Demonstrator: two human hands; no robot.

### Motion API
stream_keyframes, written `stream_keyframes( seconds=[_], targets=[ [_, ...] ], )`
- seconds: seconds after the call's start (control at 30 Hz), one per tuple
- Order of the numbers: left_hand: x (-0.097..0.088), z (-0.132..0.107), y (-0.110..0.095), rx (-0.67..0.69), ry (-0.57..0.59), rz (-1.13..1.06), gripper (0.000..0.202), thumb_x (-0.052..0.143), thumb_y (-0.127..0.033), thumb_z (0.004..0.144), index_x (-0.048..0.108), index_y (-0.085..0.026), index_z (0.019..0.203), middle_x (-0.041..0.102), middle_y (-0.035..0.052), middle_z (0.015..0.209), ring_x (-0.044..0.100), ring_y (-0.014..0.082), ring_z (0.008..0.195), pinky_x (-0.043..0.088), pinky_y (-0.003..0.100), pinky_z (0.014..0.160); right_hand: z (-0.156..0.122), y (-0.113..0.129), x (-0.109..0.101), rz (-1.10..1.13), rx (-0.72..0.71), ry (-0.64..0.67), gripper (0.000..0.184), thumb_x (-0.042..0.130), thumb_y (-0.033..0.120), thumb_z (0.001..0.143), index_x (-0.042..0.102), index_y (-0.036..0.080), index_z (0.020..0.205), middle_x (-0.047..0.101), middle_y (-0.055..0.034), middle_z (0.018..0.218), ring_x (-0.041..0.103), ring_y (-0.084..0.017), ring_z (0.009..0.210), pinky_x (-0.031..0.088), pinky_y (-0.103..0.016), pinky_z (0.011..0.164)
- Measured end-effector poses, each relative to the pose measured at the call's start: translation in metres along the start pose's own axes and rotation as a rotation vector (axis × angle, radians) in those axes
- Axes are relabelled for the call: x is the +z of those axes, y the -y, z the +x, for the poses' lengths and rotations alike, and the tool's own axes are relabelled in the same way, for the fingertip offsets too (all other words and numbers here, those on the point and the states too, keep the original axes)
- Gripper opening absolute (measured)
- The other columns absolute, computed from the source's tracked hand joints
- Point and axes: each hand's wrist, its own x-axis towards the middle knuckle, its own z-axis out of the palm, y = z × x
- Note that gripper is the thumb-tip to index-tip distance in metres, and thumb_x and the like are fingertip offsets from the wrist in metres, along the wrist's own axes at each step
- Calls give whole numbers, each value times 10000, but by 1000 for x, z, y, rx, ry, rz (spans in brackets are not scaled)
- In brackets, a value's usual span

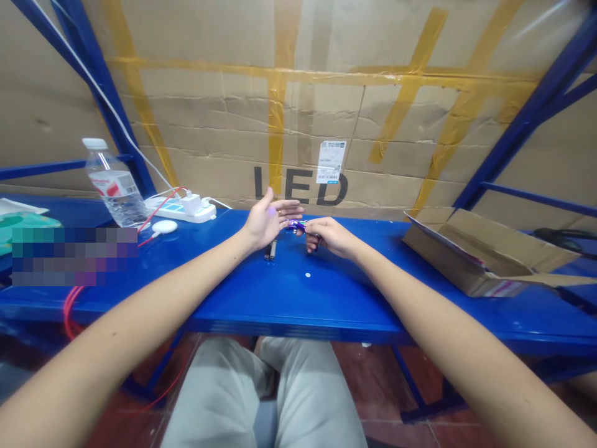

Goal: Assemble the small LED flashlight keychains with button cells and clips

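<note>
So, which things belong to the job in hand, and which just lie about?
Likely in use:
small shiny purple object, in the right hand
slim dark and silvery cylinders by the left hand, possibly

Seemingly lying about:
clear plastic water bottle
white oblong power strip
open brown cardboard box

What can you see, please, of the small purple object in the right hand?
The small purple object looks glossy, with bright highlights; its material is unclear. The right hand grips one end, holding it roughly level above the blue table, its other end toward the open left hand. Whether it touches that hand cannot be told.
</note>
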Motion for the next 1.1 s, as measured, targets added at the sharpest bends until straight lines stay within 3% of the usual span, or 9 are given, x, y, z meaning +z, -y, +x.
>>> stream_keyframes(
  seconds=[0.17,0.27,1.1],
  targets=[
    [-3,1,3,-84,-44,-334,807,305,-750,891,696,-89,1137,684,222,1226,617,352,1198,504,467,976,1,-1,-2,-91,1,3,185,609,286,812,673,115,786,478,31,489,489,-124,475,471,-292,535],
    [-2,1,4,-122,-70,-421,785,331,-735,895,710,-80,1102,692,226,1202,616,355,1194,484,457,1002,0,0,-2,-122,-6,21,193,598,281,819,681,107,802,480,33,481,499,-126,474,488,-298,551],
    [-5,2,7,-131,-14,-413,773,299,-733,900,723,-105,1051,712,208,1161,621,355,1175,469,483,1002,-2,6,-1,-226,6,9,198,574,266,810,691,107,806,528,23,481,529,-129,476,446,-277,555]
  ],
)
